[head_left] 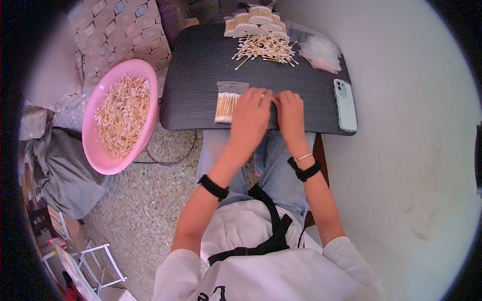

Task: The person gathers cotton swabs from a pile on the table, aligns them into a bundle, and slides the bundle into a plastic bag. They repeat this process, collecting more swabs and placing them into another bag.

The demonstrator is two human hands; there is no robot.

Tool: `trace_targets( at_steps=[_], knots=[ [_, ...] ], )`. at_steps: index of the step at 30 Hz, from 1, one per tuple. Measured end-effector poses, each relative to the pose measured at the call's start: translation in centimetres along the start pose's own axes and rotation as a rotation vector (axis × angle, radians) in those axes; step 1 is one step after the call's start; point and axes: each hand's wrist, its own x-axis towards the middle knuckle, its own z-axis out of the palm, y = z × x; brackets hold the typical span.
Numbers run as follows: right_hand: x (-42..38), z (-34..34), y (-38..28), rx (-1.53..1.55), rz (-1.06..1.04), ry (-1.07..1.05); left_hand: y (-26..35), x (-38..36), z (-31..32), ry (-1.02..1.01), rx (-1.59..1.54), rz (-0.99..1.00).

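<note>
A clear bag of cotton swabs [227, 106] lies flat on the black table [191, 75], its open-looking upper end away from me. My left hand [251, 113] is just right of the bag, overlapping its right edge. Close beside it is my right hand [290, 113]. The fingertips of both hands are bent together and nearly meet over the table; anything between them is too small to make out. Farther back lies a loose pile of swabs [266, 49], with packed swab bundles [260, 16] stacked behind it.
Empty clear bags [320, 52] lie at the table's back right, and a phone [345, 105] rests along the right edge. A pink basin [90, 125] full of loose swabs stands left of the table. A wall [411, 125] rises on the right.
</note>
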Motion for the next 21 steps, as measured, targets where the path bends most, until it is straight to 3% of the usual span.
trace_targets(
  at_steps=[8, 21],
  knots=[
    [-2.5, -3.0, 1.4, 0.099, 0.031, 0.027, 3.5, -2.7, 5.1, -0.056, 0.243, -0.087],
    [-3.6, -2.9, 1.6, 0.208, 0.006, -0.036, 3.7, -3.6, 4.9, -0.068, 0.058, -0.074]
  ],
)
